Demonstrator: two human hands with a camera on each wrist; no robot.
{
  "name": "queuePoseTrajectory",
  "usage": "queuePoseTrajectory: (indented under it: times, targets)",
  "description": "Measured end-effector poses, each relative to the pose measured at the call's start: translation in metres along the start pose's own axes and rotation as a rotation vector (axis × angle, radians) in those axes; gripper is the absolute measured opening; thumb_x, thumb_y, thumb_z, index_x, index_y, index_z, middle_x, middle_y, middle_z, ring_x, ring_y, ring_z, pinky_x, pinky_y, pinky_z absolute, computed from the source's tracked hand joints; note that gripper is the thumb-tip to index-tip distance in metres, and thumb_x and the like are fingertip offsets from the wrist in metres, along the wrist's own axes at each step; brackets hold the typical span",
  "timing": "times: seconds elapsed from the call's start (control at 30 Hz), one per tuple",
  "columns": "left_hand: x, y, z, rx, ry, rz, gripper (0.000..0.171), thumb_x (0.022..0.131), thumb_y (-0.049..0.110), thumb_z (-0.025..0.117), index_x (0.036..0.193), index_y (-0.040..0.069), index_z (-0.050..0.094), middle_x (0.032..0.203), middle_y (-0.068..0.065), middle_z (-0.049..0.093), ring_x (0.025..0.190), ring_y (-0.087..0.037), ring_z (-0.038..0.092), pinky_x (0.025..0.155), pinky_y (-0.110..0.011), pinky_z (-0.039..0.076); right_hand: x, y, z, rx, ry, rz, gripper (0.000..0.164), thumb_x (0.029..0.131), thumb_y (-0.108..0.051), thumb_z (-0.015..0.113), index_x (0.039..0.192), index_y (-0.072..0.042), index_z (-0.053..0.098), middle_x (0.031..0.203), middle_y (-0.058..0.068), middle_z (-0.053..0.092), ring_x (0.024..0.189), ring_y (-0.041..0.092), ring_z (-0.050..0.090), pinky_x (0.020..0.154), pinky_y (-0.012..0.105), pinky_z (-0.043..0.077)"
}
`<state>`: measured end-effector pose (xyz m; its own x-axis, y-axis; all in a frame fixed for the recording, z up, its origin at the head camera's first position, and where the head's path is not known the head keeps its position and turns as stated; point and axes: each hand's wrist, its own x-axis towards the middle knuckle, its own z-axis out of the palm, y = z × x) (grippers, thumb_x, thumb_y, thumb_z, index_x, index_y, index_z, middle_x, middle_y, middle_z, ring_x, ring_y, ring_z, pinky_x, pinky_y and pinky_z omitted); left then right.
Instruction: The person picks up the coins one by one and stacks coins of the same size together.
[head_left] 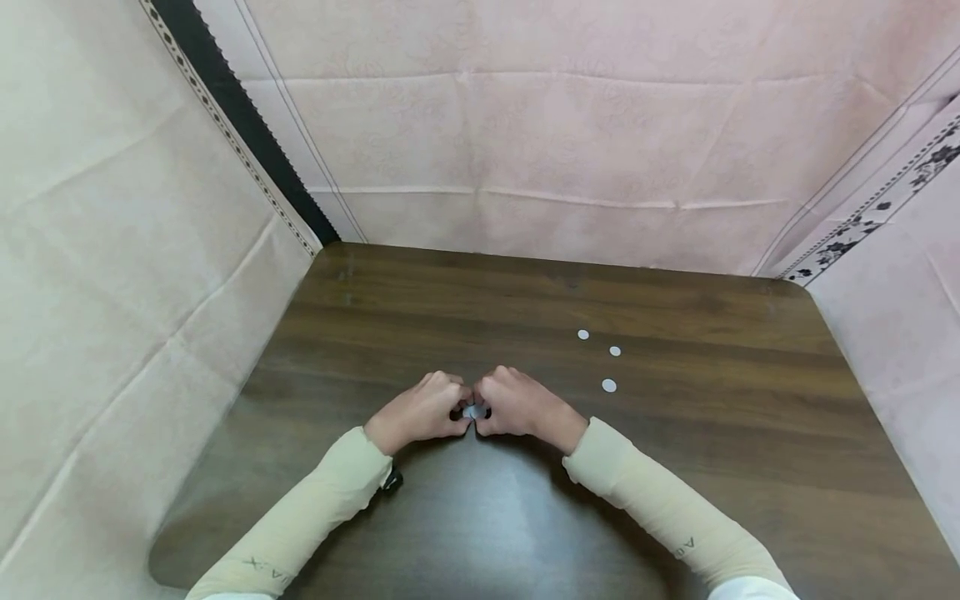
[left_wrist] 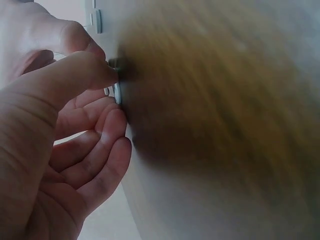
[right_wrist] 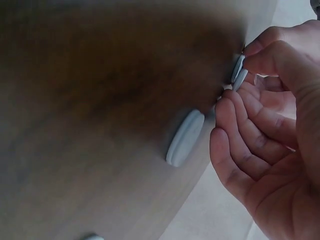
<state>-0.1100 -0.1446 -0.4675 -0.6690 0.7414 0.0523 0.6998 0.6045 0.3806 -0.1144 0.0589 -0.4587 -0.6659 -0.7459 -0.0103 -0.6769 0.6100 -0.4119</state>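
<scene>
Small round white discs (head_left: 474,412) lie between my two hands near the middle of the brown wooden table (head_left: 480,517). My left hand (head_left: 427,408) and right hand (head_left: 521,404) meet there, fingers curled and thumbs toward each other, closing round the discs. In the right wrist view, two thin discs (right_wrist: 240,79) show side by side between the thumb and fingers of the right hand (right_wrist: 265,120). The left wrist view shows a disc edge (left_wrist: 118,93) between the thumb and fingers of the left hand (left_wrist: 85,120). Fingers partly hide the discs.
Three loose white discs lie right of and beyond the hands: a far one (head_left: 583,334), a middle one (head_left: 615,351) and a nearer one (head_left: 609,385). Pale cloth (head_left: 525,142) hangs behind the table and along both sides. A black object (head_left: 392,479) sits at the left wrist.
</scene>
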Motion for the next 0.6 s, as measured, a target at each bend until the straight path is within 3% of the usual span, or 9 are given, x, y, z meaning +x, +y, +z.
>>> queuePoseTrajectory:
  times: [0.23, 0.6]
  targets:
    - [-0.0016, -0.0010, 0.0028, 0.001, 0.030, -0.019, 0.015, 0.086, 0.010, 0.080, 0.078, 0.011, 0.067, 0.072, -0.003, 0.061, 0.063, -0.003, 0.044, 0.057, -0.019, 0.041, -0.0010, -0.0038, 0.0039, 0.012, 0.025, 0.053, 0.014, 0.083, -0.012, 0.078, 0.073, -0.011, 0.067, 0.062, -0.011, 0.042, 0.055, 0.003, 0.035, 0.051, 0.019, 0.032]
    - [-0.0042, 0.0008, 0.0015, -0.059, 0.029, -0.070, 0.017, 0.084, 0.005, 0.078, 0.074, 0.010, 0.066, 0.067, 0.001, 0.057, 0.062, -0.004, 0.041, 0.058, -0.019, 0.038, -0.0014, -0.0078, 0.0072, -0.006, 0.057, 0.059, 0.025, 0.084, -0.010, 0.077, 0.068, -0.015, 0.059, 0.063, -0.010, 0.037, 0.057, 0.005, 0.033, 0.051, 0.020, 0.030]
